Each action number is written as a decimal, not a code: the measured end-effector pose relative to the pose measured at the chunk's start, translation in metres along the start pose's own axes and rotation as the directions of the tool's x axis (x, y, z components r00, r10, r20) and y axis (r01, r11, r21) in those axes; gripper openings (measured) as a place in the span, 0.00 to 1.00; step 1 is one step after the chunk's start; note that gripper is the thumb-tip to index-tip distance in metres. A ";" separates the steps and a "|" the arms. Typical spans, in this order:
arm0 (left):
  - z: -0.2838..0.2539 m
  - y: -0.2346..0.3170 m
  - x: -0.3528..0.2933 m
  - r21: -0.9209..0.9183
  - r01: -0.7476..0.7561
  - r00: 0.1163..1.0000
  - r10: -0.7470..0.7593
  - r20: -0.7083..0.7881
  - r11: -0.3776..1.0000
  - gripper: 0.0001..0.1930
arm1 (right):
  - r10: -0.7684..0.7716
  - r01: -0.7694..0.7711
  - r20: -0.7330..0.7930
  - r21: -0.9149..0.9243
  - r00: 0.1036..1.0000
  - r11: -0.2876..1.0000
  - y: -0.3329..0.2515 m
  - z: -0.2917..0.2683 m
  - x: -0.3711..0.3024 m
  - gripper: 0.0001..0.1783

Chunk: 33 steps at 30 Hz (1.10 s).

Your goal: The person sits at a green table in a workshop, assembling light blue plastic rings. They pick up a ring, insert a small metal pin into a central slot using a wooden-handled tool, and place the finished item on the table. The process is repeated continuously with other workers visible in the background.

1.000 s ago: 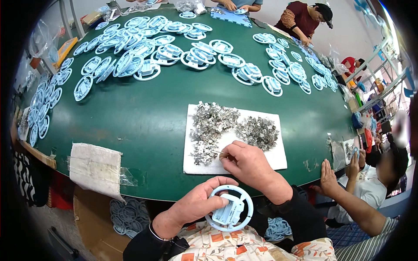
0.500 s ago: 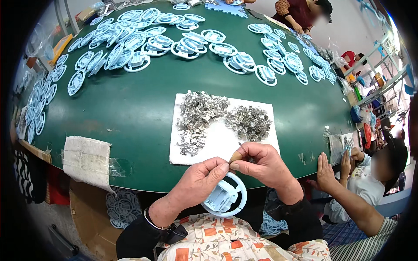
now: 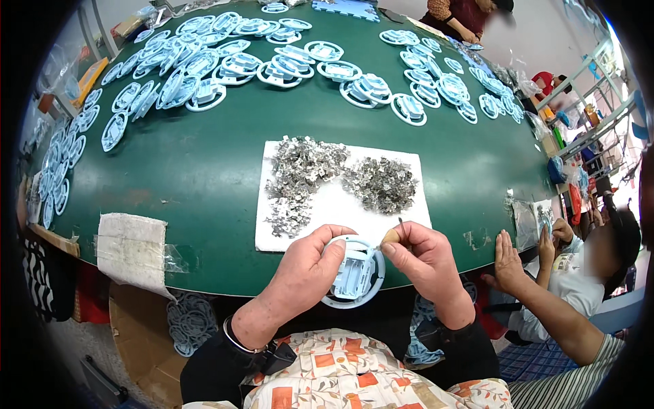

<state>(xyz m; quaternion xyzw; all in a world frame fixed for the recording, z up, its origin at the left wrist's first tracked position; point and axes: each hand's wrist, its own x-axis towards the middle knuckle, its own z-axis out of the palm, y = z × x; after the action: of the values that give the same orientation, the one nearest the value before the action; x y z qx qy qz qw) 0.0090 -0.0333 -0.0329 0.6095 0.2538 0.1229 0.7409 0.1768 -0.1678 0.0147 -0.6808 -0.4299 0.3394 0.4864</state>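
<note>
My left hand [image 3: 306, 262] grips a light blue plastic steering wheel [image 3: 355, 274] by its left side, thumb on its face. The wheel is tilted up in front of my body, its boxy hub facing me. At its upper right, my right hand [image 3: 426, 262] pinches a thin dark tool with a tan part [image 3: 390, 237]; its tip is close to the rim, but whether they touch I cannot tell. Just beyond both hands lies a white sheet [image 3: 334, 218] bearing two heaps of small metal clips [image 3: 293, 198], the right heap [image 3: 383, 185] darker.
Many blue wheels [image 3: 197, 61] cover the far side of the green table [image 3: 204, 157]. A whitish cloth [image 3: 131, 252] is taped at the near left edge. Below stands a cardboard box [image 3: 139, 327] beside more blue parts [image 3: 192, 324]. At right, a co-worker's arm [image 3: 538, 296] reaches toward the table edge.
The wheel has moved up and turned so its hub stands more upright. My right hand has shifted right, apart from my left, still pinching the tool. My view has shifted slightly.
</note>
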 end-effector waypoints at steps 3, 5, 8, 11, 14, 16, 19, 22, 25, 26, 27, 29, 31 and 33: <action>0.000 0.001 0.002 0.153 -0.035 0.998 0.044 -0.051 0.988 0.15 | -0.183 0.185 0.034 -0.235 0.983 0.954 0.000 0.004 -0.004 0.05; 0.000 0.002 0.004 0.235 -0.040 0.997 0.056 -0.061 0.971 0.15 | -0.292 0.300 0.078 -0.358 0.953 0.884 0.001 0.008 -0.004 0.05; 0.000 0.000 0.006 0.296 -0.059 0.994 0.084 -0.070 0.953 0.16 | -0.292 0.295 0.068 -0.383 0.954 0.875 0.002 0.013 -0.002 0.05; -0.002 -0.003 0.008 0.322 -0.063 0.994 0.088 -0.064 0.945 0.16 | -0.301 0.302 0.066 -0.393 0.951 0.869 0.003 0.016 0.000 0.05; -0.003 -0.005 0.008 0.339 -0.049 0.996 0.072 -0.057 0.940 0.16 | -0.312 0.317 0.083 -0.424 0.947 0.848 0.007 0.021 0.004 0.05; -0.004 -0.008 0.009 0.363 -0.061 0.994 0.089 -0.063 0.930 0.16 | -0.323 0.332 0.099 -0.457 0.941 0.825 0.011 0.024 0.006 0.05; -0.004 -0.010 0.010 0.354 -0.050 0.995 0.079 -0.068 0.934 0.16 | -0.380 0.373 0.109 -0.560 0.918 0.740 0.012 0.029 0.007 0.07; -0.003 -0.009 0.011 0.399 -0.069 0.991 0.107 -0.075 0.914 0.16 | -0.430 0.387 0.093 -0.634 0.898 0.670 0.021 0.036 0.001 0.09; -0.004 -0.010 0.012 0.394 -0.060 0.992 0.098 -0.077 0.917 0.16 | -0.449 0.393 0.088 -0.649 0.889 0.651 0.020 0.037 -0.002 0.13; -0.004 -0.011 0.012 0.386 -0.064 0.992 0.101 -0.077 0.920 0.16 | -0.453 0.398 0.091 -0.648 0.887 0.650 0.020 0.037 -0.003 0.14; -0.005 -0.012 0.012 0.378 -0.066 0.992 0.103 -0.077 0.923 0.16 | -0.436 0.387 0.077 -0.614 0.897 0.688 0.021 0.036 -0.005 0.15; -0.005 -0.013 0.012 0.367 -0.079 0.991 0.112 -0.069 0.927 0.16 | -0.397 0.353 0.041 -0.548 0.917 0.758 0.024 0.032 -0.009 0.19; -0.004 -0.013 0.013 0.360 -0.092 0.991 0.122 -0.061 0.928 0.16 | -0.398 0.386 0.124 -0.611 0.909 0.691 0.023 0.028 -0.011 0.20; -0.004 -0.013 0.014 0.375 -0.085 0.991 0.116 -0.061 0.923 0.16 | -0.382 0.403 0.182 -0.644 0.906 0.651 0.021 0.023 -0.014 0.21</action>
<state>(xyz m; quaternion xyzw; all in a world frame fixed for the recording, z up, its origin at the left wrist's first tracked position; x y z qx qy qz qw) 0.0171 -0.0258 -0.0495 0.7455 0.2711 0.1353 0.5937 0.1561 -0.1753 -0.0121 -0.6944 -0.6664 0.0597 0.2650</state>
